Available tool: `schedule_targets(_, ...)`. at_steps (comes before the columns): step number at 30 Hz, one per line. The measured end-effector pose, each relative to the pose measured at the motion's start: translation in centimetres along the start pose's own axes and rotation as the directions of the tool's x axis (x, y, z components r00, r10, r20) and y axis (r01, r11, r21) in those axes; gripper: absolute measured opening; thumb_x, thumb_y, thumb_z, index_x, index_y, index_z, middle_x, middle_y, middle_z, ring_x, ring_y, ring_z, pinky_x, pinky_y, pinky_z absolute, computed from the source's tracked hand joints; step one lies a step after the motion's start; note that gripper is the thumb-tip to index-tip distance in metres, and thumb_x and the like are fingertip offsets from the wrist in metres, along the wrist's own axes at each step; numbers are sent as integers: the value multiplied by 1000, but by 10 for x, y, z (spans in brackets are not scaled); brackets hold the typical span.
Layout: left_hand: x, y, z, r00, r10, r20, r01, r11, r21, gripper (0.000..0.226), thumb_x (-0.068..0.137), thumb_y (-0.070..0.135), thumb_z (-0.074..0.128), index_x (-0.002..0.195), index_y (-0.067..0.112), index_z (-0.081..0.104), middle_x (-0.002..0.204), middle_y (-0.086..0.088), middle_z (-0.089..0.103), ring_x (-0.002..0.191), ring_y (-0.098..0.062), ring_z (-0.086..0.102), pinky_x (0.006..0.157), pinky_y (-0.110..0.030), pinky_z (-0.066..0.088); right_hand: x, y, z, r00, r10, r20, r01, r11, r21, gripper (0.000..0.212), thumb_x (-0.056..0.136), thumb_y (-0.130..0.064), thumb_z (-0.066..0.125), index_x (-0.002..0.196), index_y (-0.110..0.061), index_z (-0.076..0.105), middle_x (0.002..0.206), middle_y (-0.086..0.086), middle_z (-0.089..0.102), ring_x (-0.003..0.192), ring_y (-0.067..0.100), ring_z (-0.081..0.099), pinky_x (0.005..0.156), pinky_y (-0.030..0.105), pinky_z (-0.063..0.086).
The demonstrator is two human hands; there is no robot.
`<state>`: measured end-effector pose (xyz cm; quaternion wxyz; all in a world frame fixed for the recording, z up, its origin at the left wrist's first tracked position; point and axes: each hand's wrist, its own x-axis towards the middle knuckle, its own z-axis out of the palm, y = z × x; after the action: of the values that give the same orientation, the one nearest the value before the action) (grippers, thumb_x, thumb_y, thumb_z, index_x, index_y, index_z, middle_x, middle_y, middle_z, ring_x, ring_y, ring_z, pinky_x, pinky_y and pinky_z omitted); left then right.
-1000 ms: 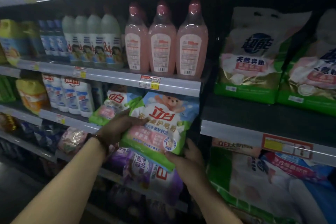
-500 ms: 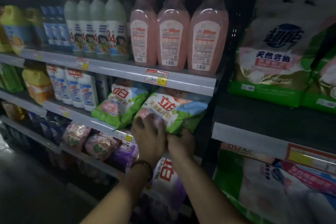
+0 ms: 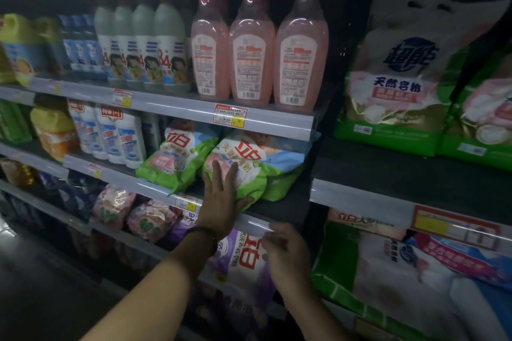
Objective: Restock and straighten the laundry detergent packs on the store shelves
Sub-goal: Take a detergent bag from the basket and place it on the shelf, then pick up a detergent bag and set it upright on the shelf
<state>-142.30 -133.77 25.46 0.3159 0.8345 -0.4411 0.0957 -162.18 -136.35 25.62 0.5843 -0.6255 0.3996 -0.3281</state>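
Left hand (image 3: 221, 199) lies flat with fingers spread wide, pressing on the green-and-blue detergent pack (image 3: 257, 163), which leans back on the middle shelf (image 3: 155, 188) at the hand's 12 o'clock. A twin pack (image 3: 177, 158) sits just beside it at 9 o'clock. Right hand (image 3: 285, 252), at the left hand's 4 o'clock, hangs below the shelf edge with fingers loosely curled, holding nothing, in front of a purple pack (image 3: 243, 260).

Three pink bottles (image 3: 252, 58) stand just right of four white bottles (image 3: 140, 47).
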Motion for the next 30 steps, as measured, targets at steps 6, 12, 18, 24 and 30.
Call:
schedule_targets(6, -9, 19, -3, 992, -122, -32, 126, 978, 163, 89, 97, 62, 56, 167, 31, 11, 172, -25, 8, 153, -56, 18, 120, -66, 30, -21, 32, -39, 995, 98, 33, -96, 993, -66, 24, 89, -17, 73, 89, -41, 73, 94, -4, 79, 89, 18, 76, 87, 55, 63)
schedule_targets(12, -53, 77, -11, 990, -60, -127, 75, 990, 120, 66, 81, 26, 72, 141, 12, 48, 142, -21, 48, 127, -47, 49, 101, -59, 48, -38, 21, -93, 992, 125, -8, -125, 992, -24, 23, 96, -11, 69, 98, -33, 73, 96, 5, 77, 89, 26, 75, 83, 46, 61)
schedule_targets(18, -121, 146, 10, 996, 81, -47, -79, 996, 34, 35, 80, 33, 65, 110, 15, 65, 108, -16, 62, 95, -43, 60, 77, -47, 53, -53, 19, -156, 990, 114, -82, -112, 993, 36, 19, 96, -6, 67, 104, -22, 71, 102, 9, 76, 87, 24, 75, 73, 41, 60)
schedule_targets(24, -187, 201, 43, 964, 102, 247, -21, 951, -310, 20, 88, 25, 69, 108, 25, 71, 109, -6, 75, 102, -28, 71, 88, -37, 57, -77, 52, -213, 969, 176, -176, -162, 982, 93, 18, 93, -13, 71, 108, -24, 72, 106, 7, 76, 88, 28, 77, 79, 48, 65)
schedule_targets(30, -230, 234, 81, 910, 109, 400, 62, 918, -391, 9, 88, 25, 76, 89, 27, 67, 102, 2, 77, 98, -20, 72, 84, -28, 55, -106, 91, -266, 918, 323, -230, -265, 931, 252, 18, 92, -9, 70, 109, -13, 70, 88, 9, 76, 74, 25, 72, 62, 36, 55)
